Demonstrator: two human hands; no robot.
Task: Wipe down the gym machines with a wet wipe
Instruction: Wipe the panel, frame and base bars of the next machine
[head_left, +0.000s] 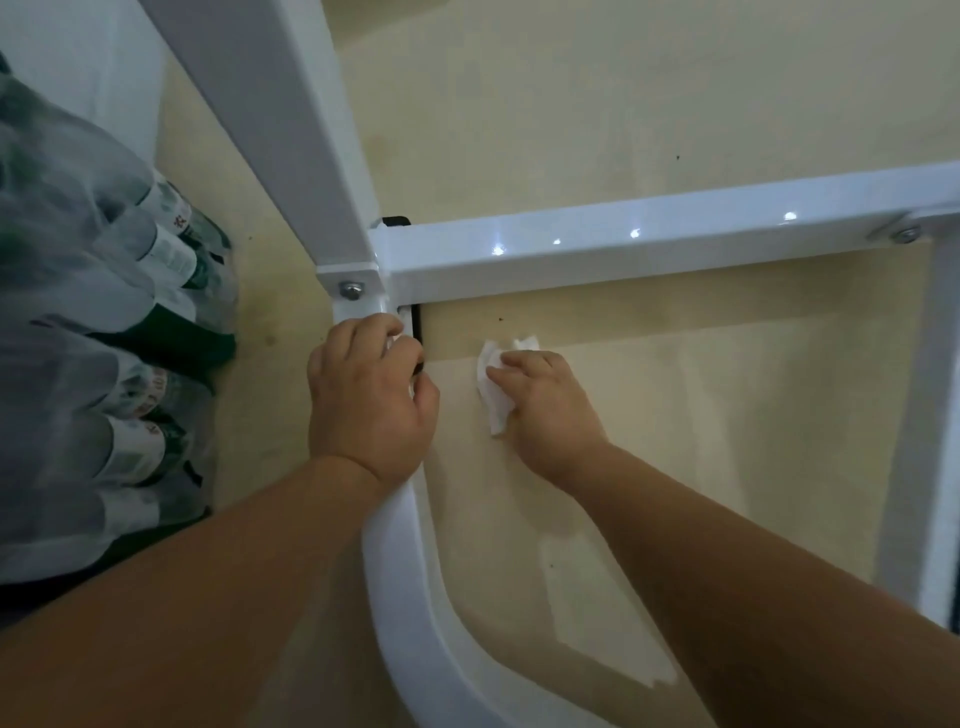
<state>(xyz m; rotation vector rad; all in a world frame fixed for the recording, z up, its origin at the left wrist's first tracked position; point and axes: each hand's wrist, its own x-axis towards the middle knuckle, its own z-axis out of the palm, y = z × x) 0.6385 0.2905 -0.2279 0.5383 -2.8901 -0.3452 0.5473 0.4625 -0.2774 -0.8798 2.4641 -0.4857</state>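
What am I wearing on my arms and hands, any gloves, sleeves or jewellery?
Nothing visible. Left hand and right hand are ungloved; left forearm and right forearm are bare to the picture's edge, with no sleeve, watch, bracelet or ring showing.

2 bare hands: left hand (371, 400), right hand (545, 410). 1 crumpled white wet wipe (492, 400). 1 white metal machine frame (623, 249) w/ 2 silver hex bolts (351, 289). Wrapped green bottles (171, 249): several, exact no. unclear.
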